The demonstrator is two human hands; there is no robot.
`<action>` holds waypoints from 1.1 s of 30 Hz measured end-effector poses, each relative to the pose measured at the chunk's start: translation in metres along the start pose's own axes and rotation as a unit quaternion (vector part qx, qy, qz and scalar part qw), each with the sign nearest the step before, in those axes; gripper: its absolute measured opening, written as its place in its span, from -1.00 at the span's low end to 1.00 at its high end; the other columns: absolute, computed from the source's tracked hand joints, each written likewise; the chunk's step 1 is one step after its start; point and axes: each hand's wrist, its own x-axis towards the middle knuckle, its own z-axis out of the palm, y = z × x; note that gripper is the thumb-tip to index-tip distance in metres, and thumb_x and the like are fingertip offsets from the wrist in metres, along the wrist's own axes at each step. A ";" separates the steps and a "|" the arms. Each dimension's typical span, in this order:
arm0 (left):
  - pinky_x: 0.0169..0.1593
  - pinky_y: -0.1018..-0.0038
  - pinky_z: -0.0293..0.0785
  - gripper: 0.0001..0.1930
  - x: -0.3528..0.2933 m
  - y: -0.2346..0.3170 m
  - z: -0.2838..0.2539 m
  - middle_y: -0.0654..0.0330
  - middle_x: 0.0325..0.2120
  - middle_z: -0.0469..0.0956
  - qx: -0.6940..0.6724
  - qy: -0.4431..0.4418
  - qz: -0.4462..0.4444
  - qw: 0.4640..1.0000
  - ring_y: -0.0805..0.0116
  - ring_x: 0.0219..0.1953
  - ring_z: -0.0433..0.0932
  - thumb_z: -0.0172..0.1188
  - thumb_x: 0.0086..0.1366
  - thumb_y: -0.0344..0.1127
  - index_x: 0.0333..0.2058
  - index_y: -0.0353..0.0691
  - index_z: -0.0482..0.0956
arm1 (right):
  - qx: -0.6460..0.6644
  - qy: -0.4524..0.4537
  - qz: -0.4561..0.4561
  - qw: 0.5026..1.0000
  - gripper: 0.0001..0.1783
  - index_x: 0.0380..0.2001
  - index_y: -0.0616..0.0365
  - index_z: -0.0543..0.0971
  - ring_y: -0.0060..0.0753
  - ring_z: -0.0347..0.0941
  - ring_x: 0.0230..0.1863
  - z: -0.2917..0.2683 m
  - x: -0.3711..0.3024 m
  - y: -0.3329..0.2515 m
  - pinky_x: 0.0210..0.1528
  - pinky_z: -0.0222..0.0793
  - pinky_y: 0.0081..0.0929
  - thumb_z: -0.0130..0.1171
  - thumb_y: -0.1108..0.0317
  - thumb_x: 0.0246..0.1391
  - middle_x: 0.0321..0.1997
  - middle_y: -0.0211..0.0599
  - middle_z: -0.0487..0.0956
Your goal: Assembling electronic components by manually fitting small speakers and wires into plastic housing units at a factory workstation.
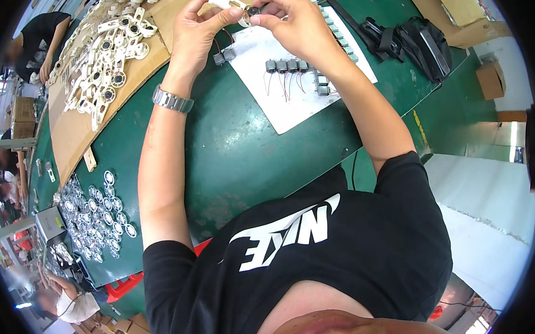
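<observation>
At the far edge of the view, both hands meet over one white plastic housing [227, 1] with a slotted handle and a round end. My left hand [199, 29] pinches its handle between thumb and fingers. My right hand [297, 28] is closed at the round end, its thumb tip beside a small black round part [253, 12]; whether that part is seated in the housing I cannot tell. Below my left hand lies a small grey motor [224, 56] with a red wire. Several similar motors [290, 66] with thin wires stand in rows on a white sheet [280, 115] under my right forearm.
Many white housings [111, 69] are piled on cardboard [69, 131] at the left. Silver round parts [99, 216] are heaped on the green table [243, 168] nearer me. A black bag [423, 47] lies at the far right. Other people [44, 33] are along the left.
</observation>
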 end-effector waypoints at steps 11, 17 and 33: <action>0.00 0.46 0.63 -0.59 0.001 -0.001 0.004 0.22 -0.16 0.65 0.017 0.005 0.025 1.000 0.42 -0.12 0.65 0.43 0.24 -0.42 0.05 -0.28 0.58 | -0.044 -0.005 0.002 0.999 -0.75 -0.18 0.27 0.63 -0.16 0.68 -0.23 -0.001 0.000 -0.004 -0.12 0.56 -0.28 0.34 0.37 0.10 -0.27 -0.06 0.70; 0.01 0.41 0.66 -0.61 0.000 0.000 0.006 0.21 -0.17 0.65 0.015 0.003 0.018 1.000 0.40 -0.14 0.65 0.41 0.26 -0.41 0.05 -0.26 0.58 | -0.010 0.003 0.005 1.000 -0.72 -0.18 0.29 0.62 -0.18 0.68 -0.23 0.005 0.003 0.006 -0.12 0.56 -0.29 0.38 0.37 0.08 -0.28 -0.08 0.70; 0.11 0.33 0.63 -0.65 -0.001 0.005 -0.003 0.19 -0.12 0.63 -0.008 -0.052 0.011 0.999 0.40 -0.06 0.63 0.31 0.35 -0.41 0.09 -0.23 0.54 | 0.293 -0.206 0.102 0.928 -0.51 0.10 0.34 0.55 -0.46 0.61 -0.33 -0.008 0.013 0.014 -0.32 0.54 -0.53 0.34 0.23 0.22 -0.28 -0.18 0.65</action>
